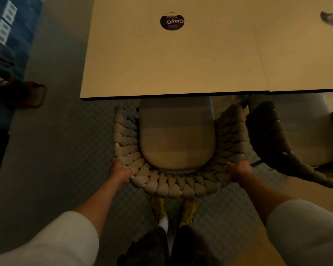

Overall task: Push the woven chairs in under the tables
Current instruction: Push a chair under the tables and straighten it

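**Woven chair [173,185] held by its backrest, part-way under the table**

Nearest the camera, yellow shoes [159,208] stand just behind the chair. The left hand [121,172] curls round the left bend of the braided backrest, and the right hand [238,170] curls round the right bend. Beyond them, the front of the seat cushion [176,135] is hidden beneath the edge of the table [161,64]. The push looks about midway. The next move calls for an even, straight shove with both hands. Farther right, a darker woven chair [273,141] sits angled, apparently not yet tucked in.
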Demonstrator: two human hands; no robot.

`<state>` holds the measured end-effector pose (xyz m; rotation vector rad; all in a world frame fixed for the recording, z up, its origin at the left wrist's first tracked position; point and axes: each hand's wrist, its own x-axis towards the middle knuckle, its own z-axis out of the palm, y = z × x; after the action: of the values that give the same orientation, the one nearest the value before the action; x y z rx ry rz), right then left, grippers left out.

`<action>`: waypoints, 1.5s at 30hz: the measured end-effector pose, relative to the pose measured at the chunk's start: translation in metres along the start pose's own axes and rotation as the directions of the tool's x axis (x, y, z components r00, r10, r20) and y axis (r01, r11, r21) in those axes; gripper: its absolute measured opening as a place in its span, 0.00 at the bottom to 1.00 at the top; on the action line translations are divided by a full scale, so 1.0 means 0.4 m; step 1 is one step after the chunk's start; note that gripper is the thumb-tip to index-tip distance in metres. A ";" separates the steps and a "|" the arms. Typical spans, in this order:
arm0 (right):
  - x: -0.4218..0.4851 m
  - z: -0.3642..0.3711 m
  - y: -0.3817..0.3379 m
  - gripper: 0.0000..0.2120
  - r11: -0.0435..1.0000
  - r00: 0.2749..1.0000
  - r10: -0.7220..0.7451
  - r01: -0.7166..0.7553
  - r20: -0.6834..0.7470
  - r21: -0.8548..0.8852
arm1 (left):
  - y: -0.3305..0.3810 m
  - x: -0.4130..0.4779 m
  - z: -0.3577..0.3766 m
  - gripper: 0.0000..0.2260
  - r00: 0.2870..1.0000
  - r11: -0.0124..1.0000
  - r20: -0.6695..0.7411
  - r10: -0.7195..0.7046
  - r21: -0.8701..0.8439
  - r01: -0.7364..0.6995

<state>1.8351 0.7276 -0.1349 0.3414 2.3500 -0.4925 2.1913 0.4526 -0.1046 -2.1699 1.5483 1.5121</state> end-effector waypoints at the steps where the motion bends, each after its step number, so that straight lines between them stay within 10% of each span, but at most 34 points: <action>1: -0.037 -0.016 -0.016 0.37 1.000 1.000 -0.009 0.009 -0.003 -0.016 | 0.002 -0.004 0.002 0.29 1.000 1.000 -0.001 -0.003 0.011 0.003; 22: -0.082 -0.028 -0.010 0.31 0.982 0.996 -0.078 0.085 0.049 -0.168 | -0.015 -0.027 -0.011 0.27 1.000 1.000 -0.013 0.002 -0.003 -0.002; 33: -0.237 -0.019 -0.084 0.50 0.831 0.969 -0.202 0.245 0.139 -0.499 | -0.007 -0.122 -0.094 0.42 0.969 0.966 0.182 0.166 0.165 -0.197; 45: -0.728 0.255 -0.420 0.28 0.283 0.541 -0.560 0.836 0.627 -0.470 | -0.084 -0.138 -0.537 0.29 0.975 0.920 0.072 0.210 0.322 -0.222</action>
<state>2.0418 0.5021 0.0381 -1.2021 1.9840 0.0860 2.3579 0.3877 0.0310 -1.8286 1.9217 1.2222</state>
